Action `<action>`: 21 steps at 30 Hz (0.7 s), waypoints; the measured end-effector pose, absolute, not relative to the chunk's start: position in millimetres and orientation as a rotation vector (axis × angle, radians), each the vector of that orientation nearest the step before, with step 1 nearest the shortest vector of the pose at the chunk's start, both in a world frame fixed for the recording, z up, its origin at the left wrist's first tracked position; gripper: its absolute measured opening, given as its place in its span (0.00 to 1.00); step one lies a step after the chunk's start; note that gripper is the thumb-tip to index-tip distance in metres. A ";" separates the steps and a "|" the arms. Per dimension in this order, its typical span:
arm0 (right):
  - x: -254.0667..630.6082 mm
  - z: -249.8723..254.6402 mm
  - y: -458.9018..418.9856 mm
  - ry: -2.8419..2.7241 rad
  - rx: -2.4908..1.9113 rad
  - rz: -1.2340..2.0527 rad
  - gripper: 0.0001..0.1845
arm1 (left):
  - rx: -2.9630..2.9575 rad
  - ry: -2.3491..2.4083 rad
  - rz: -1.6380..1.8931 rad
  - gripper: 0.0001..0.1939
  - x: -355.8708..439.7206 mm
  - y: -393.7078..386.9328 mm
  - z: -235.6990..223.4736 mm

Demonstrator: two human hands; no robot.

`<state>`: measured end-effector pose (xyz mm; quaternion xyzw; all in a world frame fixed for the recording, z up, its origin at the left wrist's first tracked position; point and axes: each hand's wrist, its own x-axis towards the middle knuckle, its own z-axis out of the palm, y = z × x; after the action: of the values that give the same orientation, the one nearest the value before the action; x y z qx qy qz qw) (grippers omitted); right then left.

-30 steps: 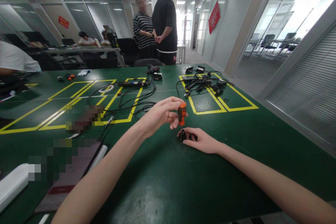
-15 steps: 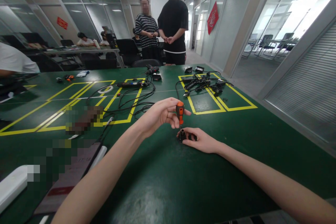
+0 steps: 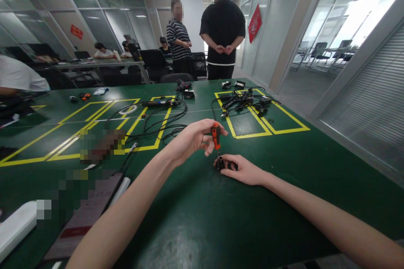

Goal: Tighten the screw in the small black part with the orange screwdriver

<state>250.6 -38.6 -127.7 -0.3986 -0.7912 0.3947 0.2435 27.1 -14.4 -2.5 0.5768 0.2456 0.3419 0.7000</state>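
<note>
My left hand (image 3: 202,136) is closed on the orange and black handle of a screwdriver (image 3: 216,135), held nearly upright. Its thin shaft points down to a small black part (image 3: 220,164) with a short raised tube. Against the green tabletop, my right hand (image 3: 241,169) holds that part, thumb and fingers curled round its side. Whether the screwdriver's tip sits in a screw is too small to tell.
Black cables and tools (image 3: 240,101) lie in the yellow taped boxes at the back right. A power drill (image 3: 183,85) rests at the far edge. A corded black tool (image 3: 159,103) lies left of it. Two people (image 3: 223,29) stand beyond the green table (image 3: 284,201).
The screwdriver has turned slightly in my left hand. My right hand stays on the black part. The person in black has shifted to the right.
</note>
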 end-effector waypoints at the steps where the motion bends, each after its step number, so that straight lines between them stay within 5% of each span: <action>1: 250.6 -127.9 -38.5 -2.159 -1.086 1.078 0.23 | 1.272 0.537 0.744 0.19 27.3 -13.9 -2.8; 21: 250.6 -128.9 -38.6 -2.155 -1.064 1.074 0.23 | 1.299 0.602 0.763 0.19 26.0 -11.0 -2.5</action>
<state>250.6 -38.6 -128.9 -0.3913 -0.7921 0.3950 0.2519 26.0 -11.0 -2.5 0.5805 0.2692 0.3409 0.6887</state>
